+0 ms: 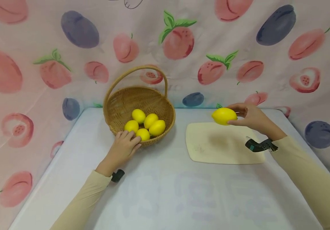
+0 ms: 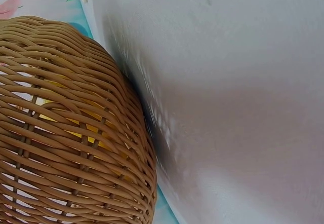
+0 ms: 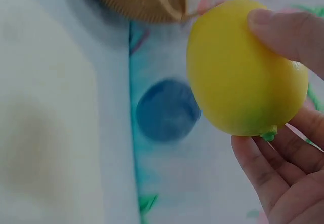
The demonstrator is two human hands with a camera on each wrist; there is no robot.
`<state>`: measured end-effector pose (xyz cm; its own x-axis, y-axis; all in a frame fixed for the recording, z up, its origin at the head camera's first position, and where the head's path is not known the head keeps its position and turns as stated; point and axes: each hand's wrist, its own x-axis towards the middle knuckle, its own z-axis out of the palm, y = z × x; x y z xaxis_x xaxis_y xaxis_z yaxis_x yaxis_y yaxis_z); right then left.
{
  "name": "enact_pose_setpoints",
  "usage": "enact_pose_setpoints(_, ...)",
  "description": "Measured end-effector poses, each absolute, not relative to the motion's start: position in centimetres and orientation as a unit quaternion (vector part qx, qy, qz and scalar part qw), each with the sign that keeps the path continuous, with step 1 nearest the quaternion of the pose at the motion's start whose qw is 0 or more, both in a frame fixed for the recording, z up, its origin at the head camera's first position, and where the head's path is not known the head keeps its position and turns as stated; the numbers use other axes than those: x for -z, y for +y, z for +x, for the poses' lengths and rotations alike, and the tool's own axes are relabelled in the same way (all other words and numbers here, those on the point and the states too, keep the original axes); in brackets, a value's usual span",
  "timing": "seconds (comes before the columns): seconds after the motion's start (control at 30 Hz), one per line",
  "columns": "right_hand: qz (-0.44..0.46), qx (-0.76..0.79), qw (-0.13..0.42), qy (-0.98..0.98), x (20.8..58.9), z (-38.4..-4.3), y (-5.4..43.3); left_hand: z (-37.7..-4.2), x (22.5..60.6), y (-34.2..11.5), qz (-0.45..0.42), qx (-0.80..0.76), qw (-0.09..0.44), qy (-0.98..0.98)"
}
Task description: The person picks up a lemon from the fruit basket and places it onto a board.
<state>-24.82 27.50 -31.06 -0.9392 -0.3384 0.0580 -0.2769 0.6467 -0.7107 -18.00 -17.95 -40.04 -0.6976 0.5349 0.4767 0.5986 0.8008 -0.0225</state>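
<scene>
My right hand [image 1: 251, 118] pinches a yellow lemon [image 1: 224, 116] between thumb and fingers, raised over the cream cutting board [image 1: 199, 153], which carries their shadow. In the right wrist view the lemon [image 3: 238, 72] shows a small green stem nub, with the thumb on one side and fingers behind. My left hand [image 1: 124, 143] grips the front rim of a brown wicker basket [image 1: 124, 99], fingers curled over the edge. Several lemons [image 1: 150, 121] lie inside the basket. The left wrist view shows the basket's woven outer wall [image 2: 76, 122] close up, the hand itself out of frame.
A white-covered table [image 1: 159, 191] bears the basket at back left and the board to its right. Behind it hangs a fruit-printed cloth [image 1: 150, 19], which also runs along both sides. The basket's arched handle [image 1: 136, 68] stands up at the back.
</scene>
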Motion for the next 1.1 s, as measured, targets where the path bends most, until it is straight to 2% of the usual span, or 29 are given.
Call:
enact_pose_setpoints(0.5,-0.095,0.368,0.016,0.925,37.2,-26.6,34.8,-18.0,40.1,-17.9,-0.305,0.069,0.249,-0.916)
enact_pose_setpoints(0.87,-0.075,0.369,0.048,0.925,41.1,-29.1,35.5,-17.9,39.9,-18.0,-0.312,0.075,0.255,-0.912)
enact_pose_setpoints(1.1,-0.059,0.38,0.073,0.92,41.9,-29.5,35.7,-18.0,40.1,-18.0,-0.312,0.072,0.257,-0.912)
